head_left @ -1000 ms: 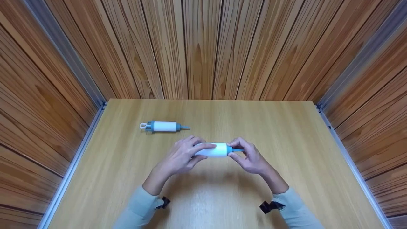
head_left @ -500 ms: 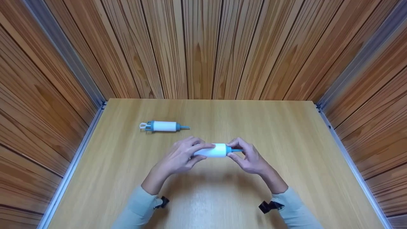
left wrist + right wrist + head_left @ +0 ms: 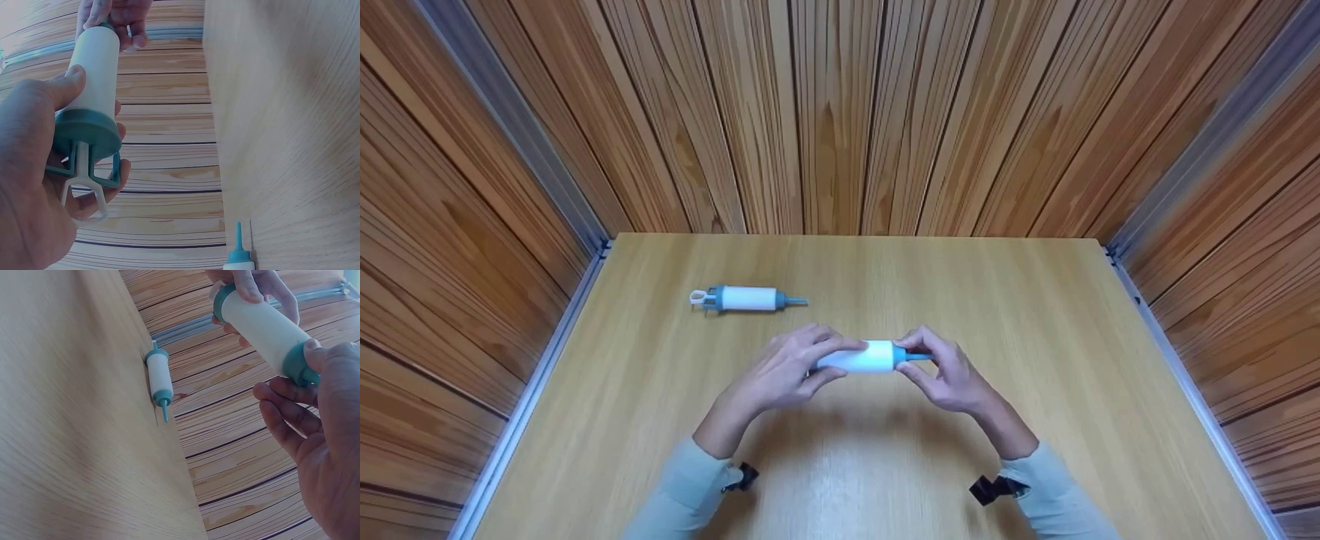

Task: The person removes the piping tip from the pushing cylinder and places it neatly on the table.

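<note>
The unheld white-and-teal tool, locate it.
In the head view, the unheld tool lies on the left half of the table, just beyond the left hand.

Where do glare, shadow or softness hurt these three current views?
Head: the held syringe has a nearly washed-out white barrel; soft shadows darken the table below the left hand and right hand, with a pale sheen low in the middle. Left wrist: bright haze at upper left; the second syringe is cropped at the bottom. Right wrist: the table's grain looks soft at left.
</note>
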{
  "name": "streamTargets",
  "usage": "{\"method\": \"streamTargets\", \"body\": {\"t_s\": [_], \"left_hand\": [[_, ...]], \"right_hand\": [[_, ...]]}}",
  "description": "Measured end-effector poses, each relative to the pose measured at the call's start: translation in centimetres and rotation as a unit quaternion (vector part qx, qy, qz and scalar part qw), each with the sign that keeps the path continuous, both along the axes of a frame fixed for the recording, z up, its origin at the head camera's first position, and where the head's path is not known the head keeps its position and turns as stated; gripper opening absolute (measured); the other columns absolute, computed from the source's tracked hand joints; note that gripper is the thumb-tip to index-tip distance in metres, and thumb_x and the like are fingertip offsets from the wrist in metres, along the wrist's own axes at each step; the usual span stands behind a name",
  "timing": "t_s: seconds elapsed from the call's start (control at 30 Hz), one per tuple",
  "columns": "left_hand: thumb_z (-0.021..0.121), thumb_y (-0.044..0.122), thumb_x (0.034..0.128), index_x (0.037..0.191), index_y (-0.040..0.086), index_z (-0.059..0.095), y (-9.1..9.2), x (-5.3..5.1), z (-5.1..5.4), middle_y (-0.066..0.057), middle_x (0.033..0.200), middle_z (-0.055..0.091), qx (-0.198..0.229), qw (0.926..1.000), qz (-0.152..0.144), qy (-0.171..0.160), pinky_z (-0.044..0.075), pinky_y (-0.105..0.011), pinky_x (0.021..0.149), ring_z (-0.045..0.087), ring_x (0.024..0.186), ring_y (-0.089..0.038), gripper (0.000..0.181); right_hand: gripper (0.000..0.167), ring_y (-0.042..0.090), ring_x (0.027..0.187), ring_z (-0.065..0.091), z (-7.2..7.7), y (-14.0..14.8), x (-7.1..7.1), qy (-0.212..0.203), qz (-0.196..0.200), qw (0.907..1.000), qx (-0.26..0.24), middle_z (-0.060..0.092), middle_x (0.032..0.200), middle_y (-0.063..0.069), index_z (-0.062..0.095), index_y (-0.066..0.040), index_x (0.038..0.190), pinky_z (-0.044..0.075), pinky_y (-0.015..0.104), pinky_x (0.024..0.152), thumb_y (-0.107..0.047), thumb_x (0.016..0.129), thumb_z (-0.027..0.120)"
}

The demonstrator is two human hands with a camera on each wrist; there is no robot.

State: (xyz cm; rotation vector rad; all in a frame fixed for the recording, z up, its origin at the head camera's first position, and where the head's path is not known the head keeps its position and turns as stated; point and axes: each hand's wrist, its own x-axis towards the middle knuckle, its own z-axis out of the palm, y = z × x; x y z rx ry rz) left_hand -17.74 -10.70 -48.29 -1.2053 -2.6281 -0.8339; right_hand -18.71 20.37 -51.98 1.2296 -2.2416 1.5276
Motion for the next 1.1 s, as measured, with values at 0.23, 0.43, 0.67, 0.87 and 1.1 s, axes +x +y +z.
{"method": "streamTargets", "body": {"t_s": [0.23, 0.43, 0.67, 0.87, 1.1], "left_hand": [[0.069, 0.034, 0.1131, 0.156, 0.029, 0.066, -0.3, -0.1, 0.1, -0.009, 0.15, 0.074, 0.002, 0.9959, 0.004, -0.091, 0.064, -0.054, 0.106, 0.074, 0.13, -0.031, 0.043], [0.07, 0.034, 0.1124, 0.155, 0.03, 0.068, -0.5, 0.1, 0.0, -0.01, 0.147, 0.076, 0.008, 0.9945, 0.015, -0.104, 0.061, -0.046, 0.097, 0.074, 0.123, -0.031, 0.043], [0.07, 0.034, 0.113, 0.156, 0.034, 0.067, 0.0, 0.3, -0.8, -0.008, 0.145, 0.075, -0.006, 0.9974, 0.017, -0.069, 0.061, -0.039, 0.094, 0.074, 0.122, -0.027, 0.043], [0.073, 0.033, 0.111, 0.155, 0.036, 0.067, 0.1, 0.5, -0.9, -0.008, 0.143, 0.075, -0.007, 0.9984, 0.021, -0.052, 0.057, -0.035, 0.091, 0.074, 0.12, -0.026, 0.044], [0.076, 0.032, 0.1092, 0.153, 0.035, 0.068, 0.2, 0.5, -0.8, -0.008, 0.14, 0.076, -0.01, 0.9996, 0.015, -0.02, 0.056, -0.03, 0.087, 0.074, 0.118, -0.026, 0.045]], "right_hand": [[0.035, 0.013, 0.112, 0.077, -0.1, -0.1, -0.1, 0.025, -0.007, 0.9996, 0.011, 0.075, 0.117, 0.021, 0.066, 0.005, 0.126, 0.06, 0.017, 0.108, 0.015, 0.095, 0.076], [0.036, 0.016, 0.111, 0.078, -0.1, -0.2, -0.2, 0.036, -0.01, 0.9991, 0.018, 0.076, 0.118, 0.02, 0.066, 0.003, 0.126, 0.061, 0.018, 0.107, 0.014, 0.094, 0.08], [0.033, 0.007, 0.113, 0.074, -0.6, -0.2, 0.3, -0.019, -0.046, 0.9987, 0.014, 0.075, 0.12, 0.018, 0.065, 0.001, 0.13, 0.062, 0.02, 0.105, 0.007, 0.099, 0.075], [0.022, 0.003, 0.106, 0.075, -0.8, -0.2, 0.3, -0.034, -0.057, 0.9978, 0.002, 0.078, 0.114, 0.02, 0.064, 0.004, 0.123, 0.062, 0.021, 0.1, 0.011, 0.102, 0.068], [0.02, 0.004, 0.101, 0.077, -0.6, -0.1, 0.3, -0.032, -0.055, 0.998, 0.0, 0.079, 0.111, 0.021, 0.064, 0.005, 0.121, 0.062, 0.021, 0.1, 0.012, 0.102, 0.069]]}}
